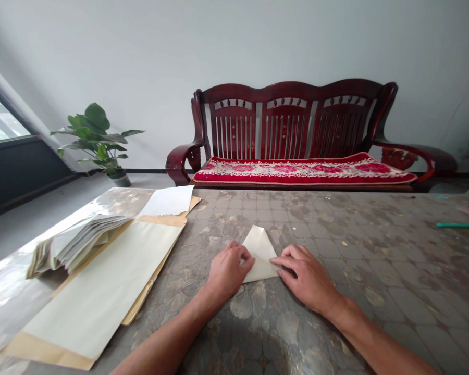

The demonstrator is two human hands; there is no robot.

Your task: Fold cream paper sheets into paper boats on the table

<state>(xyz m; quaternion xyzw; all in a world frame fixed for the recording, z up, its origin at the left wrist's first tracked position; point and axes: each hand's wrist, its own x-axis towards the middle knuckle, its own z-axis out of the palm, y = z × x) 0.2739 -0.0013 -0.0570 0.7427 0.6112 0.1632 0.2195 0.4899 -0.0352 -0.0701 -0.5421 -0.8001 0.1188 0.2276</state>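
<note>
A small sheet of cream paper [260,255], folded to a narrow top, lies on the table in front of me. My left hand [230,265] is at its left side, fingers curled, with thumb and forefinger closed on that edge. On the opposite side, my right hand [305,273] has its thumb and forefinger at the lower right edge, pinching the paper there. The other fingers of both hands are bent and partly hidden. Part of the paper's left edge is covered by my left hand.
Large pale sheets [109,281] lie over brown paper [50,351] at the left. Beside them are a fanned stack of folded papers [82,242] and a white sheet [168,200]. A green pen-like stick [459,225] lies far right. Behind the table [359,291] stands a wooden bench [293,125].
</note>
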